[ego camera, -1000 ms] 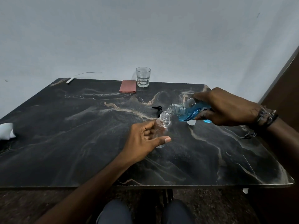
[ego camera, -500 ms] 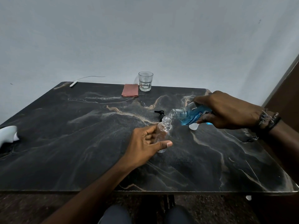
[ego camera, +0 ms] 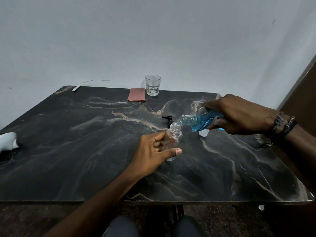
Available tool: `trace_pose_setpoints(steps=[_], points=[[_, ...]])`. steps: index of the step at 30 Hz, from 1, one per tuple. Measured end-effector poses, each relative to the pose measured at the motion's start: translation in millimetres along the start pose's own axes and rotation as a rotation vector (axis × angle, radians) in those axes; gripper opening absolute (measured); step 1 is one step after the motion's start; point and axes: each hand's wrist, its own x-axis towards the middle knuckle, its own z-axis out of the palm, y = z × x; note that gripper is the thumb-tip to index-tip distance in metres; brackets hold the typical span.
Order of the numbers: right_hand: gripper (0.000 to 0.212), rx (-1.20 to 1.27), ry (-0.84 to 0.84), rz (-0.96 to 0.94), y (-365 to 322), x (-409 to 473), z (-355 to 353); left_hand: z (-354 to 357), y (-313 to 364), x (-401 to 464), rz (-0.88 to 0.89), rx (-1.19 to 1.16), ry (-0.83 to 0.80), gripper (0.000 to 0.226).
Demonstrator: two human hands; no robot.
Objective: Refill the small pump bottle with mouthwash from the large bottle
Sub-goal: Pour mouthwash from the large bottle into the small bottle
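Head view: my left hand (ego camera: 154, 152) grips the small bottle (ego camera: 172, 139) upright on the dark surface (ego camera: 85, 151), mouth up. My right hand (ego camera: 239, 115) grasps the large bottle (ego camera: 198, 121), long axis near horizontal, neck pointing left, mouth just above the small one's opening. Black pump (ego camera: 168, 119) lies behind.

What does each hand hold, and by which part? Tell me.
The left hand grips the small bottle round its lower body. The right hand holds the tilted large bottle by its body, toward the base.
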Motion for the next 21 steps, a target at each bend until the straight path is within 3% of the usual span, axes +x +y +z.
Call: trace_pose_setpoints(steps=[21], points=[[0.026, -0.010, -0.042, 0.003, 1.9, 2.5, -1.0, 1.1, -1.6, -0.8, 0.000, 0.017, 0.005, 0.038]])
